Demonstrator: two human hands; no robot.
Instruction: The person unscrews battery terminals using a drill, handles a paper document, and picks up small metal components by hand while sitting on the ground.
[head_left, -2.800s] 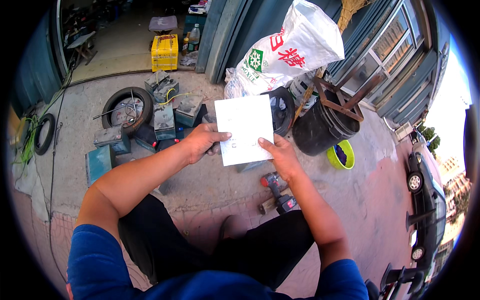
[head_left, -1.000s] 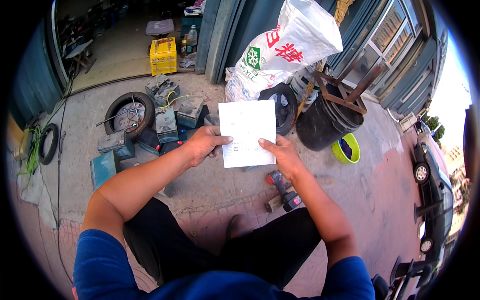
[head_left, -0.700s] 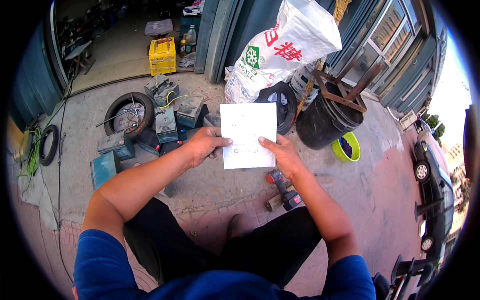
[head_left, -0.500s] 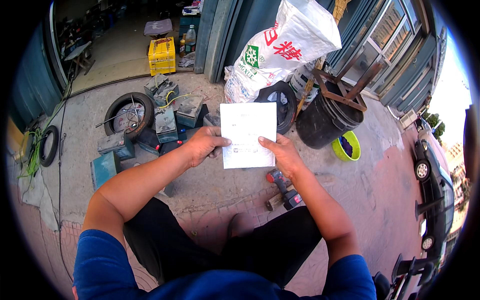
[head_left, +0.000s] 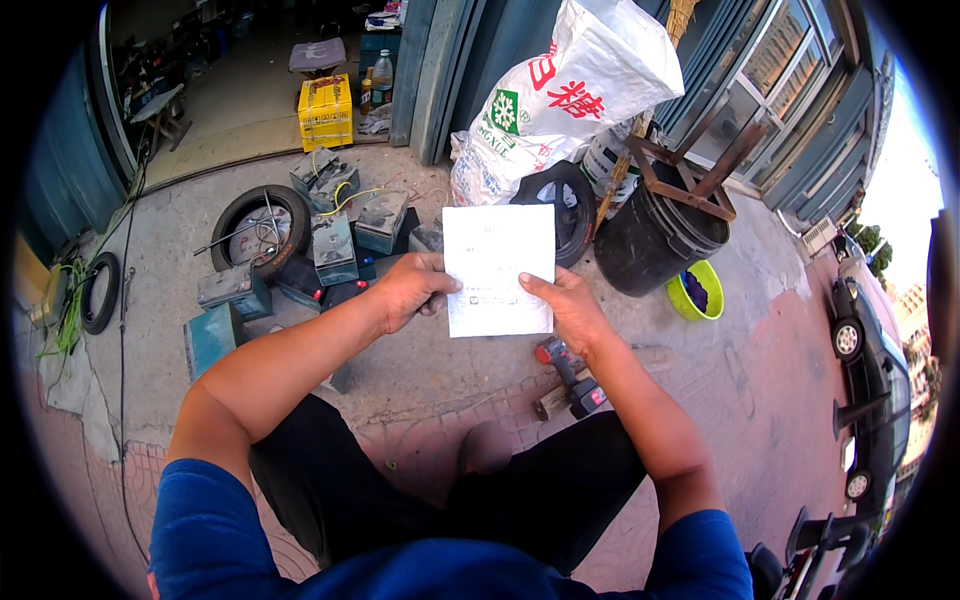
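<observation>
A white sheet of paper with faint print is held up in front of me by both hands. My left hand pinches its left edge, thumb on the front face. On the opposite edge my right hand grips it the same way, the fingers hidden behind the sheet. Below my right hand a red and black cordless power tool lies on the ground against a piece of wood. Left of the paper several grey-green batteries sit beside a small tire.
A white woven sack stands behind the paper, beside a black bucket topped by a rusty metal frame. A lime-green basin is right of it. A yellow box sits in the doorway; a dark car is far right.
Hardly anything differs. The whole view has shifted very slightly, and both hands keep the paper in the same hold.
</observation>
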